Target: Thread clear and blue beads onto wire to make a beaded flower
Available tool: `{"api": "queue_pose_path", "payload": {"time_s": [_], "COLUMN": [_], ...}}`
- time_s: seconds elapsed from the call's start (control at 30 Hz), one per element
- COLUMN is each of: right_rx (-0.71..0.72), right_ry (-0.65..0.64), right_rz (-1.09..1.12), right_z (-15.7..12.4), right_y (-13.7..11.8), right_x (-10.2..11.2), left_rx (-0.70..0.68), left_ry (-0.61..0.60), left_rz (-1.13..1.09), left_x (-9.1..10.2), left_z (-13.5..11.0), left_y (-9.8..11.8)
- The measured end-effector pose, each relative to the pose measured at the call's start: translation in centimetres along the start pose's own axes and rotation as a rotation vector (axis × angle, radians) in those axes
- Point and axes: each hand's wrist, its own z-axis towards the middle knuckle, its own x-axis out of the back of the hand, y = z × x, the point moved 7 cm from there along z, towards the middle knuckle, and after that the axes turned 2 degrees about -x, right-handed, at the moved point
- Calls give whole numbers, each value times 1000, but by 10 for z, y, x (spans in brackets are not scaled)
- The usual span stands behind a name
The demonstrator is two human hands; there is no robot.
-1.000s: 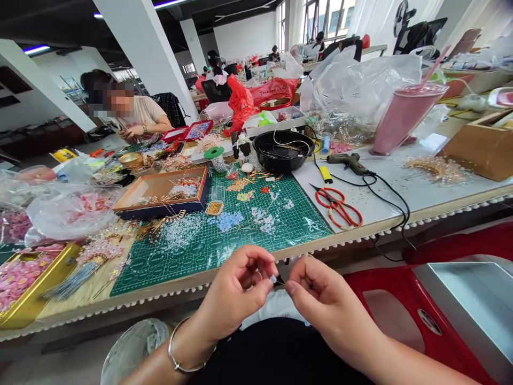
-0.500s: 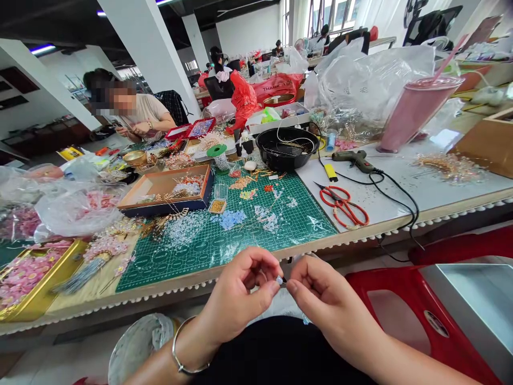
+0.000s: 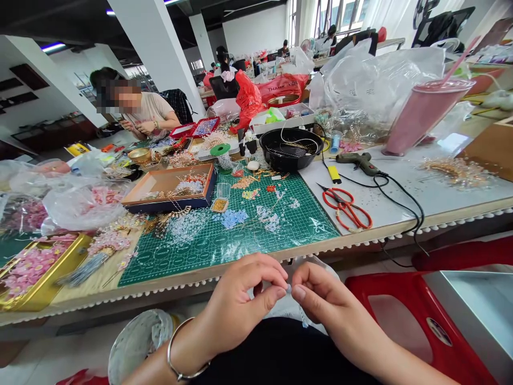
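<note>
Left hand (image 3: 240, 302): fingers curled, pinching a small pale bead (image 3: 288, 288) at centre bottom. Right hand (image 3: 326, 305): curled just beside it, hold unclear. Loose beads (image 3: 234, 218) remained spread on the green cutting mat (image 3: 308, 224) above.

White square pillars (image 3: 158, 53) under a dark ceiling (image 3: 72, 21) with strip lights (image 3: 52, 47), a pale far wall (image 3: 256, 29), and tall bright windows (image 3: 340, 16).

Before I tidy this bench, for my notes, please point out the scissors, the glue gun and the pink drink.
scissors (image 3: 347, 207), head view, on the red handles
glue gun (image 3: 358, 159), head view, on the body
pink drink (image 3: 422, 120), head view, on the cup's side
</note>
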Motion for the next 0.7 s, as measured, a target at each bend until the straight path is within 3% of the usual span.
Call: {"api": "queue_pose_path", "payload": {"time_s": [0.13, 0.33, 0.7], "right_rx": [-14, -25, -22], "right_ry": [-64, -139, -130], "right_rz": [63, 90, -28], "right_z": [0, 0, 7], "right_y": [0, -3, 1], "right_x": [-3, -5, -3], "left_rx": [-82, -92, -98], "left_ry": [-18, -14, -77], "left_rz": [43, 52, 129], "left_x": [0, -1, -4], "left_z": [-1, 0, 1], "left_y": [10, 9, 1]}}
